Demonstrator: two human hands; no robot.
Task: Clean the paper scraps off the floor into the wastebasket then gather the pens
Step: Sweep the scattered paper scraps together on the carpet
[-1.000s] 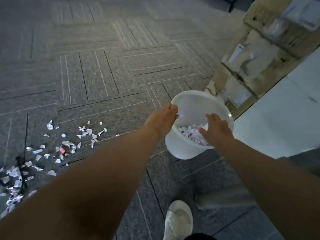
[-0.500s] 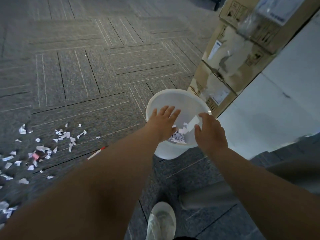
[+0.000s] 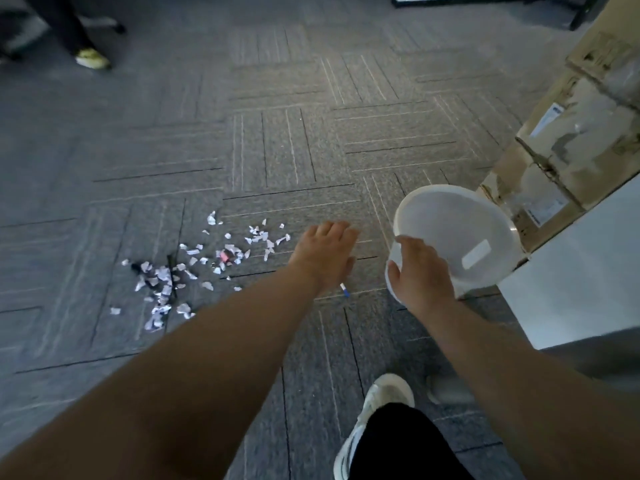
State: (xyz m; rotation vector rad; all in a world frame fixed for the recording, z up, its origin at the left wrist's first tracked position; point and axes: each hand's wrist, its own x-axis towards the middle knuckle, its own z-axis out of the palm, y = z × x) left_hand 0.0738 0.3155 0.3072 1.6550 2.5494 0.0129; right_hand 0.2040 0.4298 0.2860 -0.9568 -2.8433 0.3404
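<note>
Progress: judged partway at best; scrap stage unfinished, pen stage not yet begun.
Wastebasket (image 3: 446, 216): sat on the carpet at the right, just beside the cardboard boxes (image 3: 571, 140); round, white, translucent plastic, mouth tipped toward the camera.
Done so far: could not be judged from the contents; showed only 1 pale rectangular patch inside, scrap or label unclear.
Paper scraps (image 3: 194, 271): lay strewn in 1 loose patch on the carpet, well apart from the wastebasket, to its left; small, white, torn and irregular, thickest at the near-left end, with 1 pink piece among them.
Pen (image 3: 345, 290): lay on the carpet between the scraps and the wastebasket, partly hidden under the left wrist; pale barrel, blue tip.
Other pens: hinted at by thin dark lines among the scraps; too blurred to confirm.
Left hand (image 3: 323, 258): hovered palm down over bare carpet between the scraps and the wastebasket; fingers straight and slightly spread, held nothing.
Right hand (image 3: 420, 271): gripped the near rim of the wastebasket, fingers curled over the edge, thumb on the outer wall.
Left to do: judged as most of the visible scraps, then every pen.
</note>
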